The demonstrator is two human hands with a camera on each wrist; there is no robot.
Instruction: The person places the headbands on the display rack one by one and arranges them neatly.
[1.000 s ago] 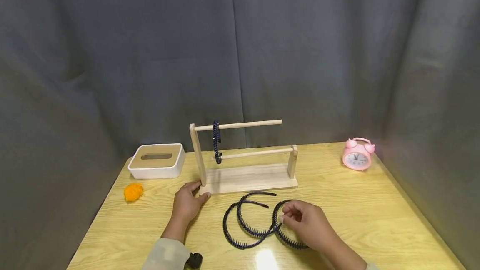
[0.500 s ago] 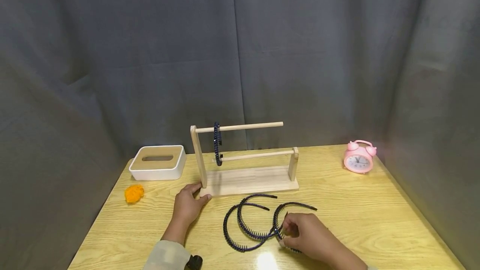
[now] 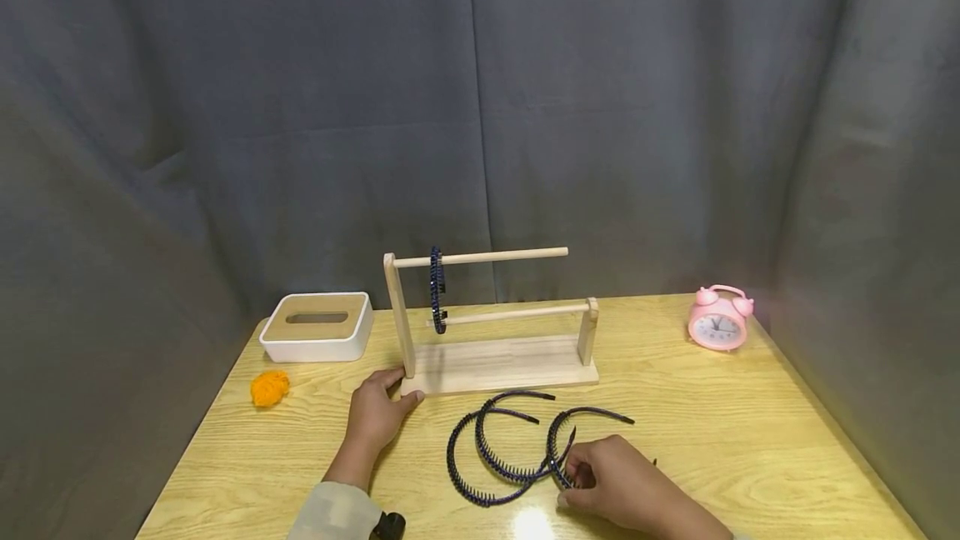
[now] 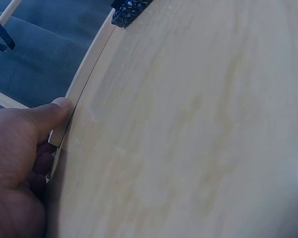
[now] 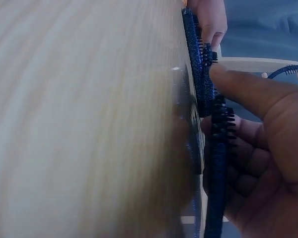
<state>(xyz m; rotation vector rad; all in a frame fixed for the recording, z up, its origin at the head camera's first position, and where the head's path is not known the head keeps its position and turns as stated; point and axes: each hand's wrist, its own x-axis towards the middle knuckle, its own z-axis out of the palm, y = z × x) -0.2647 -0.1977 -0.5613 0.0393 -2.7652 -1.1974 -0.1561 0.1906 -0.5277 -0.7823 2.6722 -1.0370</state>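
My left hand point(image 3: 372, 415) grips the near left corner of a pale wooden rack point(image 3: 495, 363); in the left wrist view its thumb point(image 4: 59, 104) lies on the base's edge. One dark, glittery toothed headband point(image 3: 437, 290) hangs on the rack's upper rod, near the left post. In front of the rack, two similar headbands point(image 3: 452, 461) overlap on the table. Just right of them lies another headband point(image 3: 552, 440), and my right hand point(image 3: 618, 473) pinches its lower curve between thumb and forefinger. That hand hides part of the band.
On the left stand a white tissue box point(image 3: 315, 348) with a wood-coloured lid and, before it, an orange fluffy ball point(image 3: 269, 388). A pink alarm clock point(image 3: 717, 330) is at the back right. Grey curtains point(image 3: 600, 107) surround the wooden table point(image 3: 750, 440).
My right hand has come down toward the near table edge along the right headband, uncovering its upper end, and closed on its lower curve. The left hand stays at the rack's corner.
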